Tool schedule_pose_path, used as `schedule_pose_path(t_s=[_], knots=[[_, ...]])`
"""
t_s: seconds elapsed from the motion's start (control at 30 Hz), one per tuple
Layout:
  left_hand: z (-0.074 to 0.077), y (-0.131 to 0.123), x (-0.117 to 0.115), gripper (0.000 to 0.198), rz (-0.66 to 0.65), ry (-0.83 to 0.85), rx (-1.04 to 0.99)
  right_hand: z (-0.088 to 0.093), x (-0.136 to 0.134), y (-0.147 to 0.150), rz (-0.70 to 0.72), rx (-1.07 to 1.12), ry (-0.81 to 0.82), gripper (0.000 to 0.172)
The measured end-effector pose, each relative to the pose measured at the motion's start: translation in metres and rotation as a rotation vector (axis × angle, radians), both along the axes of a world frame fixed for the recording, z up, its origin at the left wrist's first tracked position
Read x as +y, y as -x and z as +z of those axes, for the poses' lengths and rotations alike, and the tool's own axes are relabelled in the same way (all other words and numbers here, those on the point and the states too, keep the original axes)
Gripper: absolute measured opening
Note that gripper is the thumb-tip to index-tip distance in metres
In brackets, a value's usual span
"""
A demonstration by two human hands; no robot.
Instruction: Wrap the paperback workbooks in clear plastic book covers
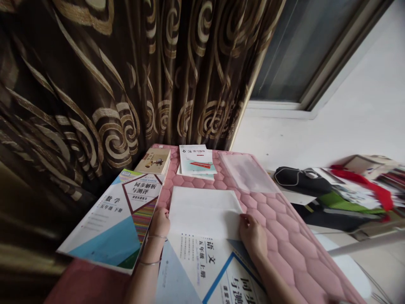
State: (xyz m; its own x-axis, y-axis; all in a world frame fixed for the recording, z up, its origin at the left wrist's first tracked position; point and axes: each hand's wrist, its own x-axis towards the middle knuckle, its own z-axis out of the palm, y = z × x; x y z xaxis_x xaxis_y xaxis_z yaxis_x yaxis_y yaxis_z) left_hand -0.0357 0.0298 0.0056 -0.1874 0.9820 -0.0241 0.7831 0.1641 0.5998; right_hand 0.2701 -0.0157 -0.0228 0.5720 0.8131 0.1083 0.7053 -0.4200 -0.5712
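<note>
A workbook [190, 270] with a white and blue cover lies in front of me on the pink padded cloth. A blank white sheet [204, 211] extends from its far edge, but I cannot tell if it is part of the book. My left hand [160, 223], with thin bracelets at the wrist, has its fingers curled at the sheet's left edge. My right hand [253, 234] pinches the sheet's right edge. Close by on the left lies a larger math workbook [110, 219] with a blue and striped cover.
Small tan books [154, 160] lie behind the math workbook. White booklets [196, 160] and a translucent plastic book cover [248, 172] rest farther back on the pink cloth [281, 240]. A patterned curtain [177, 84] hangs behind. To the right, a cluttered shelf holds a black case [300, 181].
</note>
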Motion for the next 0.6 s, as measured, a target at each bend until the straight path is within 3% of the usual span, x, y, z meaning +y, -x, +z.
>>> schedule_pose_path(t_s=[0.2,0.33,0.4,0.53,0.6], knots=[[0.01,0.003,-0.002,0.023,-0.081,0.062,-0.02,0.011,-0.001,0.004,-0.003,-0.048,0.056,0.037],[0.012,0.002,-0.002,0.023,-0.069,0.072,-0.002,0.028,-0.012,0.026,0.103,-0.276,0.006,0.04],[0.012,0.001,-0.002,0.023,-0.065,0.071,0.005,0.033,-0.02,0.051,0.304,-0.395,-0.073,0.041],[0.011,0.001,-0.002,0.024,-0.064,0.075,0.004,0.029,-0.027,0.111,1.005,-0.417,-0.126,0.042],[0.01,0.001,-0.002,0.023,-0.06,0.081,-0.005,0.022,-0.022,0.131,1.144,-0.425,-0.076,0.048]])
